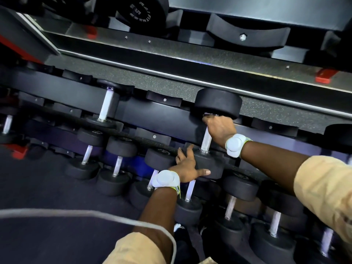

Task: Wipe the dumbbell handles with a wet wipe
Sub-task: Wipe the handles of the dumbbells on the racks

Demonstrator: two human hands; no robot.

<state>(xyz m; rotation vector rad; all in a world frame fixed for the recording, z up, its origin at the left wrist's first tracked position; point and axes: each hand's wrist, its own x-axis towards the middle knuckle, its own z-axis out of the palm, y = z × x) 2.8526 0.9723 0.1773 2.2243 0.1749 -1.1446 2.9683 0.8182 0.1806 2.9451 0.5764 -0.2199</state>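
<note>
A black dumbbell with a silver knurled handle [206,141] lies on the middle shelf of the rack. My right hand [220,127] is curled round the top of that handle, just under the far head [219,102]. A pale edge, perhaps the wet wipe [210,114], peeks out above my fingers; most of it is hidden. My left hand [187,167] lies with spread fingers on the near head [206,162] of the same dumbbell. Both wrists wear white bands.
Several more black dumbbells sit on the lower shelf [230,206] and further left [106,105] on the middle shelf. Empty black cradles [164,99] stand between them. A larger dumbbell [144,12] rests on the top shelf. A grey cord [95,214] crosses the foreground.
</note>
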